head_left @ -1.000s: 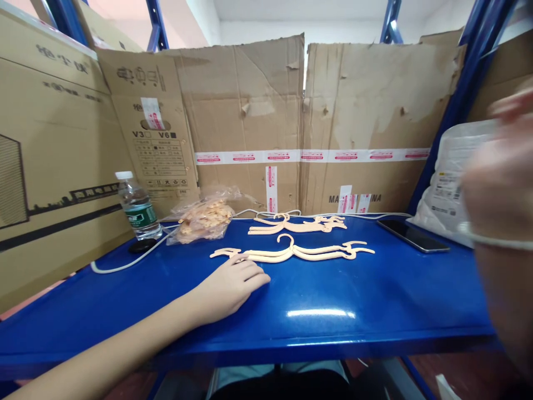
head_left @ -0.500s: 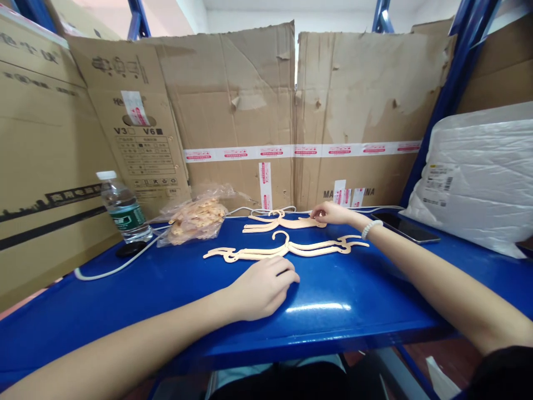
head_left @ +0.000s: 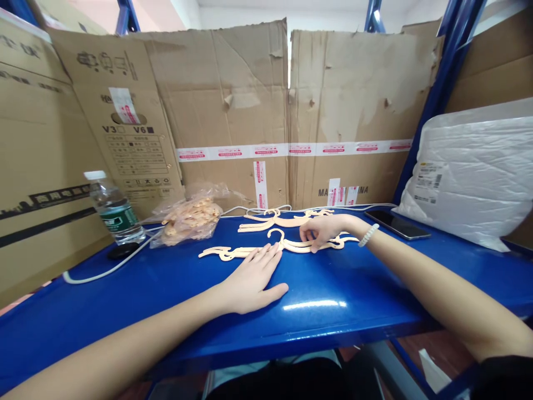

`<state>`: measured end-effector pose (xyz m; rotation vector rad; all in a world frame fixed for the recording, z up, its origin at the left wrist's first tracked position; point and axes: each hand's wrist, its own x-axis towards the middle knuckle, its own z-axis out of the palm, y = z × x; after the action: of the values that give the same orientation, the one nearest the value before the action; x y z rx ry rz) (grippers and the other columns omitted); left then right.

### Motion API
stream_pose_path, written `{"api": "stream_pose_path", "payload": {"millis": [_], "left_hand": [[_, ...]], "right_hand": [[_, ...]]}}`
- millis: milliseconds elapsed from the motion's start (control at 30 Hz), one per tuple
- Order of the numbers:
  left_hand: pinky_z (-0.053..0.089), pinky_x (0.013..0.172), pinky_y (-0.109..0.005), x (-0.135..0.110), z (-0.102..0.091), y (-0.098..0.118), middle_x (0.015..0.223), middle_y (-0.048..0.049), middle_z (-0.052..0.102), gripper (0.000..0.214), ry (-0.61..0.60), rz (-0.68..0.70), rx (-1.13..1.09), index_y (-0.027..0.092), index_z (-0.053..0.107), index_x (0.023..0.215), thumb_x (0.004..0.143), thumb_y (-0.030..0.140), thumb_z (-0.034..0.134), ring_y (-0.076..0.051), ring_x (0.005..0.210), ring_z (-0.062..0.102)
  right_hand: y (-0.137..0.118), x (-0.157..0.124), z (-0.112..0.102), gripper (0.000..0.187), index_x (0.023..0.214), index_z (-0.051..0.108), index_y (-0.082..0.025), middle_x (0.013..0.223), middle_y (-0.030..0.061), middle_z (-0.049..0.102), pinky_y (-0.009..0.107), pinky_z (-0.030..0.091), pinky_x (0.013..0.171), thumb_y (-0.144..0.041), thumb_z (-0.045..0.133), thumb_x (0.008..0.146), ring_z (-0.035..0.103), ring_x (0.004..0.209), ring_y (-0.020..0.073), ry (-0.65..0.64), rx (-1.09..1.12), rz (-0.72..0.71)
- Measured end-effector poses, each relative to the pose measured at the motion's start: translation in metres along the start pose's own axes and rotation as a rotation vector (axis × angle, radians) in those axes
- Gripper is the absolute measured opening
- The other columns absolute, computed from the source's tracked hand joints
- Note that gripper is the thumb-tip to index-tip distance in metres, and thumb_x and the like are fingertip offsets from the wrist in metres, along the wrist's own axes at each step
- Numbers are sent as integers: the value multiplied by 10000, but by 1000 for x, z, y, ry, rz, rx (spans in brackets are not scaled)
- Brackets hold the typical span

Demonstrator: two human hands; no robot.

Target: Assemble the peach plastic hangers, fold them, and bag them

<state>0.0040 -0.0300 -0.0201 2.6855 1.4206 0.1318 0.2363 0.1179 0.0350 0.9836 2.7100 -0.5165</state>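
Observation:
A cream folding clothes hanger [head_left: 233, 253] lies in front of me on the blue table, hook pointing away. My left hand [head_left: 252, 283] rests flat with fingers stretched, its fingertips on the hanger near the middle and the thumb apart. Over the hanger's right arm, my right hand [head_left: 322, 229] has its fingers curled down around the bar; the contact is partly hidden. Behind it lie more cream hangers [head_left: 256, 225], with hooks near the back cable; my right hand covers part of them.
At the left are a clear bag of cream pieces [head_left: 191, 221], a water bottle [head_left: 116, 214] and a black round object [head_left: 123, 251] by a white cable [head_left: 97, 276]. To the right lie a phone [head_left: 397, 224] and a white wrapped package [head_left: 470, 172]. Cardboard [head_left: 233, 116] walls the back.
My right hand has come from the back hangers toward me, onto the front hanger's right arm. My left hand has flattened, its fingers stretching onto the front hanger.

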Motion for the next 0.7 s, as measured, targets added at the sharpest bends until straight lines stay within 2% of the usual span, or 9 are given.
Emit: {"api": "stream_pose_path", "payload": {"millis": [133,300,433,500,600,700], "left_hand": [[155,1147,-549,4,-1,-3,1567,-183,69,826,-2,-21,0,100,147,1510,909,637,326,-339,1446,74],[170,1146,-547,6,4,-8,1568,-179,112,839,44,-18,-4,117,155,1510,895,657,335,-342,1444,110],[204,1136,-567,5,5,-8,1561,-177,172,783,130,28,-16,131,221,1495,897,601,409,-339,1438,163],[235,1137,-552,3,4,-6,1543,-164,260,686,206,110,-8,141,307,1465,906,508,461,-321,1431,216],[335,1115,-468,0,0,0,1430,-122,482,440,278,309,21,166,488,1349,934,309,444,-260,1348,403],[446,1033,-396,-1,-1,4,1282,-94,617,350,284,423,30,187,586,1232,948,204,381,-214,1190,561]], "right_hand": [[5,1,1,262,901,630,-176,845,29,640,257,412,613,-327,696,697,575,740,170,52,-13,13],[4,1,2,245,890,636,-177,833,30,642,255,416,608,-313,696,695,577,730,169,70,2,8],[6,-1,-1,290,920,657,-185,886,44,661,262,427,629,-358,708,693,595,772,185,69,-7,6],[12,-4,-5,313,956,666,-190,954,57,673,266,443,665,-390,691,717,606,824,195,109,13,-19],[29,-6,-13,298,994,660,-169,978,76,686,269,464,707,-384,605,795,621,847,194,315,84,-38],[51,-7,-16,258,965,664,-133,944,95,701,269,473,711,-316,535,836,633,834,192,573,77,73]]}}
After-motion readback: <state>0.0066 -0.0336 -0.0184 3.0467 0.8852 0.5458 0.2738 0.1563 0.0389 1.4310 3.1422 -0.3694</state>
